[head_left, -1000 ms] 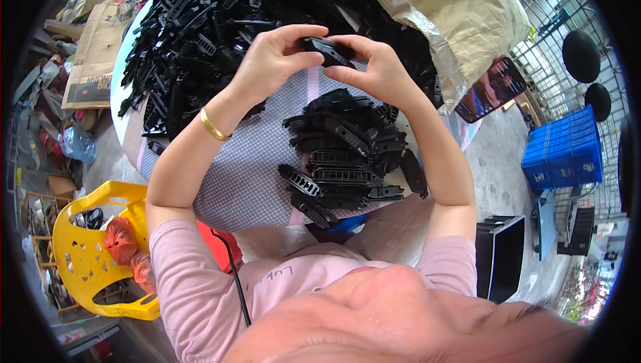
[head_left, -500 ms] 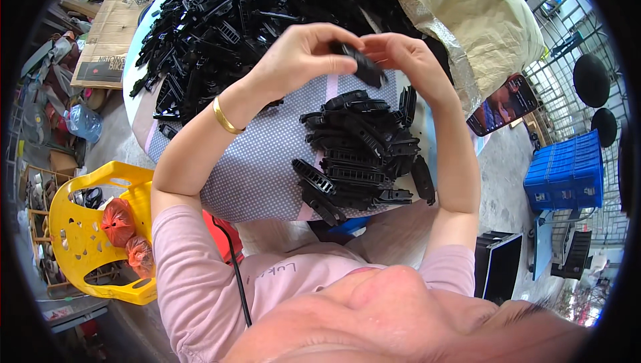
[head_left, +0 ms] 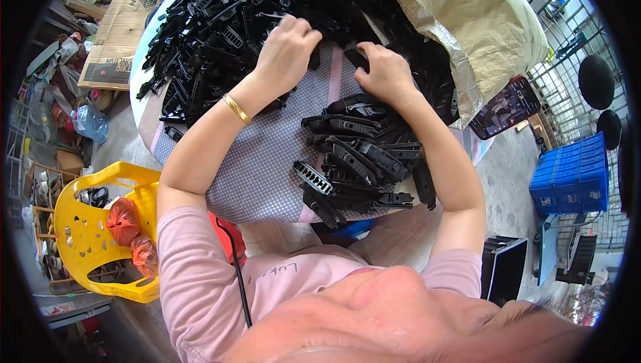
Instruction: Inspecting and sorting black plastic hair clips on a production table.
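A large heap of slotted black plastic parts (head_left: 220,26) covers the far side of the cloth-covered round table. My left hand (head_left: 287,53) is at the heap's near edge, its fingers curled down; what they grip is mostly hidden, with a dark edge showing beside them. To its right, my right hand (head_left: 386,73) pinches a black plastic part (head_left: 356,58) between thumb and fingers. A smaller pile of long, narrow black parts (head_left: 364,159) lies between my forearms near the table's front edge.
A cream sack (head_left: 467,23) leans over the table's far right. Beside it, a phone (head_left: 505,108) is propped. On the left stands a yellow chair (head_left: 77,229) with red plastic bags (head_left: 123,221). Blue crates (head_left: 569,175) stand at the right.
My hands, which were together around a black part above the table, have moved apart. The left went up-left to the heap; the right came down slightly. The near pile has shifted.
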Demonstrator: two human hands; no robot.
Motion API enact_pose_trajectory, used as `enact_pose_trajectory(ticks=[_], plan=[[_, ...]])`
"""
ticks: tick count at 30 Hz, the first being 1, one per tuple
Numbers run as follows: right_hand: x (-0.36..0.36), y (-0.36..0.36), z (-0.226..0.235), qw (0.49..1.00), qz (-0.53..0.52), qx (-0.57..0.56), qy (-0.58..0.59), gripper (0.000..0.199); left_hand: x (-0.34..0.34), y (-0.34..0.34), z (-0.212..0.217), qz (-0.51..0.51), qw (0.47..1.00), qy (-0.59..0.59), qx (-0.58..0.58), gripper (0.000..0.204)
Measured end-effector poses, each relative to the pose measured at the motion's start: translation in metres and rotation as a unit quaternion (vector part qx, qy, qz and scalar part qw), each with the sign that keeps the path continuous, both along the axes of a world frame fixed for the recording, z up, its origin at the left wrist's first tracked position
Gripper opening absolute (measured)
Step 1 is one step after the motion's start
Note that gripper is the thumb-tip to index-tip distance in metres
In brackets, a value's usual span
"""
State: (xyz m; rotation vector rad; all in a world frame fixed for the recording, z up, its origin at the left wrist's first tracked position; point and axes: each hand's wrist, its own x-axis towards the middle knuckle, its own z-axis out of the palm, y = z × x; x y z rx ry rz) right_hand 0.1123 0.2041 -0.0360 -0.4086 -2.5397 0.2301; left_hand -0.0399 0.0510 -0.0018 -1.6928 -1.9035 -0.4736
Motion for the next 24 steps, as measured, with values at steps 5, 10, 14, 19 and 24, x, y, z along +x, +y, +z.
enact_pose_trajectory(ticks=[5,10,14,19,24], plan=[[0.006,-0.004,0.004,0.997,-0.019,-0.016,-0.074,0.036,-0.016,0.014,0.008,0.012,0.994,0.033,0.105,0.020],[0.013,-0.005,0.002,0.998,0.030,-0.033,-0.049,0.033,-0.014,0.011,0.014,0.123,0.984,0.041,-0.124,0.021],[0.014,-0.004,0.003,0.997,0.044,-0.043,-0.046,0.031,-0.014,0.008,0.009,0.114,0.985,0.051,-0.119,0.019],[0.014,-0.003,0.003,0.997,0.041,-0.051,-0.045,0.030,-0.004,0.006,0.008,0.091,0.985,0.070,-0.128,0.017],[0.012,-0.005,0.006,0.991,0.061,-0.115,0.033,0.031,-0.007,0.010,0.009,0.016,0.999,0.039,-0.018,0.016]])
